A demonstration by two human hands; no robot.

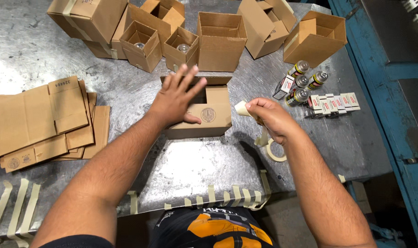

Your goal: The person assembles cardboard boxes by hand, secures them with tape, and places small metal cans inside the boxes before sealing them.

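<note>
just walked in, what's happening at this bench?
A person is working at a metal table. The left hand rests flat on the flaps of a small cardboard box, while the right hand pinches a strip of masking tape, with the tape roll just below it. More cut tape strips hang along the table's near edge. Flattened boxes are stacked on the left, open boxes stand at the back, and small bottles lie at right.
</note>
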